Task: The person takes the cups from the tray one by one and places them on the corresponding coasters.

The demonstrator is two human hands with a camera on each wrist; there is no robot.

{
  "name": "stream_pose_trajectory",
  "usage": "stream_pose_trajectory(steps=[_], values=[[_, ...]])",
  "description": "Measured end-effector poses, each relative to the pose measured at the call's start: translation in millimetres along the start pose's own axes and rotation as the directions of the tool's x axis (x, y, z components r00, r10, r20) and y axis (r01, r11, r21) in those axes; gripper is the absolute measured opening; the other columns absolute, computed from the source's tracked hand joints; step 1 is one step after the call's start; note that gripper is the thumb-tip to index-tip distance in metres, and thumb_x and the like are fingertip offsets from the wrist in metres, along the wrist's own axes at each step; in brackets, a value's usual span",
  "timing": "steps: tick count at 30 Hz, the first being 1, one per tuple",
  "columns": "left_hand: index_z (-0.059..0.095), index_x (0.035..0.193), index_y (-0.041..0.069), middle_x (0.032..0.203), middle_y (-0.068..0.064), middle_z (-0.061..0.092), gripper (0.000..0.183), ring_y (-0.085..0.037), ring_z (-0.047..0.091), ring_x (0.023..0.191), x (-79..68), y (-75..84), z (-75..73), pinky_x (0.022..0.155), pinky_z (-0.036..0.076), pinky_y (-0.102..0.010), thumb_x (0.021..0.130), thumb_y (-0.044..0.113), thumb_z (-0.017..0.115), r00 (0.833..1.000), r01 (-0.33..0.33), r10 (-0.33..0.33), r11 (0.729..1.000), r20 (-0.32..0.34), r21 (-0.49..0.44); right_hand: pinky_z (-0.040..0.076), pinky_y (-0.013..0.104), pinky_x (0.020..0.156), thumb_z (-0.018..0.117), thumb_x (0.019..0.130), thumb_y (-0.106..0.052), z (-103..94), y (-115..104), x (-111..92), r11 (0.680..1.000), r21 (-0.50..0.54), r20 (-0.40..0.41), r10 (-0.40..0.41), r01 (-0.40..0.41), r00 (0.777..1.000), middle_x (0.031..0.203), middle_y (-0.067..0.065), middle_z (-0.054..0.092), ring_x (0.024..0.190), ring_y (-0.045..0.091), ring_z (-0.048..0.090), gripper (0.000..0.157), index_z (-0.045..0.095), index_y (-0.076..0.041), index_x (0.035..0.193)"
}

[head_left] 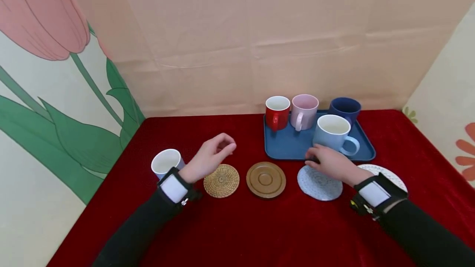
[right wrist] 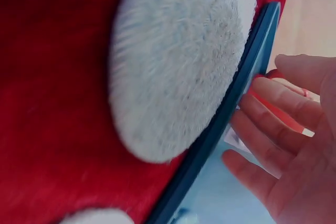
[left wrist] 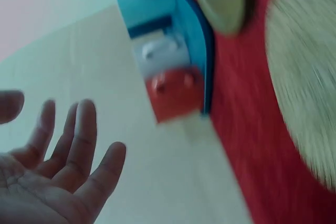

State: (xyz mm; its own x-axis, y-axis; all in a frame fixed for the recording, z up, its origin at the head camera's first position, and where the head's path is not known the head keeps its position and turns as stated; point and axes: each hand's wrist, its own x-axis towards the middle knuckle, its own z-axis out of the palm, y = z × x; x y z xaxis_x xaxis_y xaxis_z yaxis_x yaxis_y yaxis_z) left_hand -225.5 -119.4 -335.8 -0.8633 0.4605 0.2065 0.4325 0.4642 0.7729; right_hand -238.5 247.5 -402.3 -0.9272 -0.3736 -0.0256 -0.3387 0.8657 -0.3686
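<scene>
My left hand (head_left: 208,155) hovers above the round woven straw coaster (head_left: 221,182), its fingers loosely bent with nothing between them. To its left, partly hidden by the wrist, stands a white cup (head_left: 167,163). My right hand (head_left: 332,163) is over the far edge of a pale blue coaster (head_left: 320,186), just in front of the light blue mug (head_left: 330,133). It holds nothing; its fingers spread loosely in the right wrist view. The mug stands at the front of the blue tray (head_left: 285,151), handle to the right. Between the hands lies a brown round coaster (head_left: 266,179).
Behind the light blue mug, the tray also carries a red mug (head_left: 277,115), a pink mug (head_left: 305,112) and a navy mug (head_left: 345,108). A white lacy coaster (head_left: 395,177) lies partly behind the right wrist. Red cloth (head_left: 267,234) covers the table, with a wall behind.
</scene>
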Motion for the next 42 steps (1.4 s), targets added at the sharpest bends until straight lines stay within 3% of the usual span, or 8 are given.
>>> stream_pose_trajectory(steps=[4, 8, 12, 16, 21, 28, 36, 42], values=[[0.06, 0.118, 0.001, 0.112, -0.018, 0.065, 0.019, -0.036, 0.066, 0.103, 39.8, -7.6, 34.4, 0.089, 0.053, -0.035, 0.106, 0.016, 0.056, 0.998, 0.056, -0.056, 0.988, 0.003, -0.147, 0.056, 0.047, 0.079, 0.072, 0.095, -0.019, -2.0, 2.8, -16.3, 0.999, -0.032, -0.044, -0.025, 0.024, 0.999, 0.099, 0.007, 0.064, 0.088, 0.022, 0.062, 0.019, 0.071, -0.005, 0.108], [0.059, 0.121, -0.001, 0.117, -0.022, 0.064, 0.024, -0.039, 0.065, 0.106, 76.3, -19.9, 64.6, 0.091, 0.053, -0.04, 0.106, 0.018, 0.055, 0.988, 0.13, -0.148, 0.953, -0.048, -0.274, 0.056, 0.042, 0.074, 0.073, 0.094, -0.018, -6.4, 9.3, -32.7, 0.999, -0.021, -0.064, -0.038, 0.037, 0.997, 0.1, 0.006, 0.065, 0.086, 0.019, 0.062, 0.018, 0.071, -0.006, 0.107], [0.06, 0.124, 0.0, 0.117, -0.019, 0.066, 0.028, -0.037, 0.065, 0.108, 105.3, -27.1, 85.9, 0.087, 0.053, -0.038, 0.106, 0.021, 0.057, 0.961, 0.2, -0.257, 0.904, -0.105, -0.378, 0.054, 0.032, 0.068, 0.073, 0.094, -0.017, -10.7, 18.9, -47.6, 1.0, 0.006, -0.056, -0.016, 0.016, 0.998, 0.1, 0.004, 0.065, 0.084, 0.016, 0.058, 0.017, 0.07, -0.006, 0.107], [0.06, 0.125, 0.0, 0.12, -0.021, 0.067, 0.032, -0.039, 0.064, 0.112, 125.0, -28.0, 100.5, 0.08, 0.05, -0.031, 0.104, 0.024, 0.059, 0.928, 0.244, -0.342, 0.858, -0.148, -0.452, 0.053, 0.028, 0.066, 0.075, 0.093, -0.018, -12.6, 29.9, -59.1, 1.0, -0.001, -0.045, 0.01, -0.01, 0.999, 0.097, 0.0, 0.065, 0.083, 0.015, 0.056, 0.017, 0.07, -0.008, 0.106], [0.062, 0.124, 0.001, 0.121, -0.017, 0.066, 0.035, -0.034, 0.061, 0.11, 141.0, -26.8, 116.0, 0.086, 0.05, -0.034, 0.102, 0.028, 0.061, 0.891, 0.304, -0.422, 0.83, -0.169, -0.468, 0.058, 0.036, 0.069, 0.075, 0.093, -0.019, -14.3, 44.1, -68.1, 0.998, -0.012, -0.03, 0.056, -0.056, 0.998, 0.098, 0.002, 0.068, 0.085, 0.016, 0.06, 0.019, 0.071, -0.007, 0.108], [0.061, 0.131, 0.0, 0.125, -0.015, 0.065, 0.045, -0.033, 0.06, 0.11, 152.2, -22.1, 132.2, 0.091, 0.049, -0.039, 0.1, 0.033, 0.063, 0.866, 0.362, -0.479, 0.8, -0.146, -0.478, 0.059, 0.046, 0.074, 0.077, 0.091, -0.018, -19.8, 55.7, -72.7, 0.997, -0.03, -0.038, 0.071, -0.073, 0.997, 0.096, 0.002, 0.07, 0.086, 0.019, 0.064, 0.021, 0.072, -0.006, 0.107], [0.068, 0.118, -0.004, 0.114, -0.021, 0.072, 0.036, -0.037, 0.064, 0.112, 154.0, -22.6, 133.6, 0.091, 0.048, -0.034, 0.102, 0.027, 0.061, 0.881, 0.333, -0.442, 0.832, -0.169, -0.444, 0.059, 0.046, 0.073, 0.078, 0.09, -0.018, -27.3, 59.4, -72.7, 0.996, -0.05, -0.058, 0.065, -0.068, 0.996, 0.094, 0.001, 0.071, 0.084, 0.018, 0.064, 0.021, 0.073, -0.005, 0.105], [0.071, 0.102, -0.008, 0.083, -0.017, 0.07, 0.037, -0.023, 0.062, 0.076, 154.0, -24.4, 135.8, 0.068, 0.043, -0.022, 0.101, 0.028, 0.062, 0.882, 0.325, -0.431, 0.848, -0.189, -0.418, 0.059, 0.044, 0.072, 0.078, 0.09, -0.018, -30.4, 60.2, -73.6, 0.996, -0.048, -0.059, 0.073, -0.076, 0.996, 0.093, 0.001, 0.07, 0.084, 0.017, 0.063, 0.02, 0.073, -0.005, 0.105]])
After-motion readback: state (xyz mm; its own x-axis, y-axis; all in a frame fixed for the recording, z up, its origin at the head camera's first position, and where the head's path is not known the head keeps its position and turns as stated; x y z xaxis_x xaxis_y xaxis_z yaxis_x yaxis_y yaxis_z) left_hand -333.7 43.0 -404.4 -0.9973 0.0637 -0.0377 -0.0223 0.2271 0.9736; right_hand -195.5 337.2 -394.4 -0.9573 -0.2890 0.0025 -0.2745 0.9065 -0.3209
